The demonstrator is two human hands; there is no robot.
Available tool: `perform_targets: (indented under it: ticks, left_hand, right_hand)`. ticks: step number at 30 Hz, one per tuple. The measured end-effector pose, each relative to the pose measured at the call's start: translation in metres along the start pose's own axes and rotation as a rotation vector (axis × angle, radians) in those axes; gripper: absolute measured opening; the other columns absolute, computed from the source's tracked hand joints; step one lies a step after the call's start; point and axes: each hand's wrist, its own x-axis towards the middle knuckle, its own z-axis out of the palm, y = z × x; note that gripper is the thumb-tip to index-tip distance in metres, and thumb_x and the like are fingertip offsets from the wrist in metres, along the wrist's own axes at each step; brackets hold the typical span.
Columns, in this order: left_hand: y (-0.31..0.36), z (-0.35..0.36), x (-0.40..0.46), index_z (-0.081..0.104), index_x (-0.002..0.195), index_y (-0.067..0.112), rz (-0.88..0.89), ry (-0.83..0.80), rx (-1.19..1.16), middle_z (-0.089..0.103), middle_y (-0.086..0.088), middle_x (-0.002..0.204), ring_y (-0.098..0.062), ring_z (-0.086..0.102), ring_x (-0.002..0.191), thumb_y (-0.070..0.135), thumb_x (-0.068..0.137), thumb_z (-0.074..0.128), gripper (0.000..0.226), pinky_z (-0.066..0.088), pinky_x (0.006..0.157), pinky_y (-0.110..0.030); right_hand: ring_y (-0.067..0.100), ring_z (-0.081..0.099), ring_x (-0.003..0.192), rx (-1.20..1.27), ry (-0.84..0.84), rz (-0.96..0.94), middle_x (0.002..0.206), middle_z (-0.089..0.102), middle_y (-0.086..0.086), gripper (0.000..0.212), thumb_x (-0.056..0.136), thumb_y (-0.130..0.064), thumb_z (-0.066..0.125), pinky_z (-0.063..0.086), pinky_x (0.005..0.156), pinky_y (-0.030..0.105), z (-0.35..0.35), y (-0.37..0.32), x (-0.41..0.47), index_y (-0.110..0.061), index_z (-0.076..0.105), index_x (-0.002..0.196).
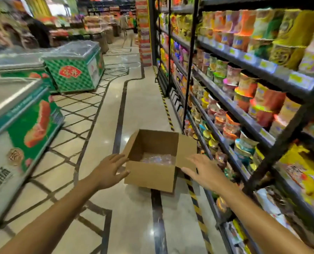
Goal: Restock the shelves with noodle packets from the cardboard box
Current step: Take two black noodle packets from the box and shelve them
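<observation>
Hands flank the open brown cardboard box (152,162) on the floor, left hand (110,169) nearer its wall, right hand (202,171) beside its flap, both with fingers spread, empty.

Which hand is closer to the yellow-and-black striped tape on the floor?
The right hand. It reaches over the striped tape beside the shelves, at the right side of the cardboard box. The left hand is on the box's far side from it.

Green chest freezers (73,70) left of aisle; striped hazard tape (166,109) along glossy floor (134,208).
</observation>
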Motion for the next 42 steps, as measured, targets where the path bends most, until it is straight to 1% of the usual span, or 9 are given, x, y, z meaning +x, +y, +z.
perform_targets:
  ticks: [8,11,15,18,23,26,28,33,42]
  left_hand:
    - [-0.067,0.015,0.141,0.041,0.147,0.032,-0.079,-0.089,-0.072,0.037,0.005,0.156,-0.019,0.031,0.144,0.059,0.096,0.041,0.057,0.028,0.116,-0.037]
    - [-0.094,0.028,0.187,0.042,0.147,0.032,-0.093,-0.123,-0.105,0.036,0.005,0.157,-0.019,0.032,0.143,0.058,0.097,0.041,0.057,0.029,0.116,-0.038]
    - [-0.14,0.048,0.265,0.043,0.147,0.027,-0.035,-0.164,-0.139,0.04,0.002,0.154,-0.018,0.035,0.142,0.053,0.099,0.043,0.055,0.028,0.114,-0.032]
    - [-0.176,0.067,0.339,0.046,0.145,0.022,0.009,-0.2,-0.179,0.044,0.0,0.152,-0.019,0.038,0.14,0.049,0.1,0.046,0.053,0.029,0.112,-0.028]
    - [-0.229,0.093,0.463,0.051,0.14,0.013,0.064,-0.322,-0.273,0.053,-0.007,0.142,-0.024,0.048,0.13,0.035,0.101,0.05,0.044,0.037,0.104,-0.028]
    - [-0.256,0.12,0.524,0.053,0.136,0.011,0.038,-0.427,-0.311,0.057,-0.009,0.136,-0.026,0.05,0.125,0.043,0.099,0.044,0.05,0.039,0.102,-0.031]
    - [-0.27,0.149,0.562,0.055,0.133,0.008,0.056,-0.489,-0.331,0.059,-0.012,0.13,-0.029,0.053,0.119,0.053,0.092,0.035,0.064,0.04,0.098,-0.033]
    - [-0.294,0.252,0.632,0.05,0.139,0.009,-0.037,-0.635,-0.363,0.054,-0.015,0.134,-0.034,0.051,0.122,0.038,0.092,0.051,0.055,0.041,0.102,-0.039]
    - [-0.315,0.499,0.702,0.047,0.144,0.017,-0.4,-0.786,-0.525,0.053,-0.011,0.138,-0.027,0.048,0.129,0.033,0.097,0.057,0.051,0.038,0.107,-0.032]
  right_hand:
    - [0.024,0.036,0.143,0.032,-0.196,0.008,0.155,0.042,0.0,0.068,0.096,-0.067,0.037,0.031,0.111,0.035,0.021,0.013,0.198,-0.026,0.039,0.151]
    - [0.024,0.033,0.144,0.037,-0.253,0.044,0.157,0.038,0.0,0.074,0.091,-0.073,0.036,0.032,0.113,0.037,0.034,0.013,0.258,-0.03,0.036,0.151]
    - [0.026,0.037,0.141,0.066,-0.278,0.072,0.153,0.044,-0.001,0.06,0.096,-0.061,0.046,0.033,0.112,0.041,0.063,0.018,0.339,-0.03,0.042,0.148]
    - [0.022,0.038,0.14,0.066,-0.284,0.091,0.152,0.044,-0.004,0.055,0.099,-0.056,0.047,0.03,0.112,0.035,0.09,0.02,0.402,-0.029,0.044,0.147]
    - [0.026,0.042,0.137,0.117,-0.308,0.231,0.15,0.048,0.001,0.054,0.099,-0.047,0.052,0.033,0.111,0.036,0.144,0.019,0.499,-0.023,0.045,0.147]
    - [0.026,0.05,0.131,0.206,-0.381,0.376,0.145,0.053,0.0,0.051,0.096,-0.047,0.053,0.039,0.106,0.037,0.179,0.019,0.543,-0.025,0.05,0.142]
    - [0.025,0.054,0.125,0.26,-0.403,0.454,0.139,0.057,-0.001,0.051,0.093,-0.052,0.048,0.044,0.101,0.036,0.202,0.024,0.569,-0.029,0.052,0.138]
    - [0.025,0.053,0.126,0.349,-0.41,0.539,0.143,0.054,0.003,0.044,0.098,-0.03,0.058,0.043,0.099,0.031,0.262,0.056,0.63,-0.021,0.052,0.14]
    - [0.023,0.05,0.133,0.382,-0.521,0.537,0.142,0.057,0.005,0.054,0.094,-0.042,0.058,0.041,0.11,0.041,0.479,0.152,0.697,-0.017,0.054,0.142]
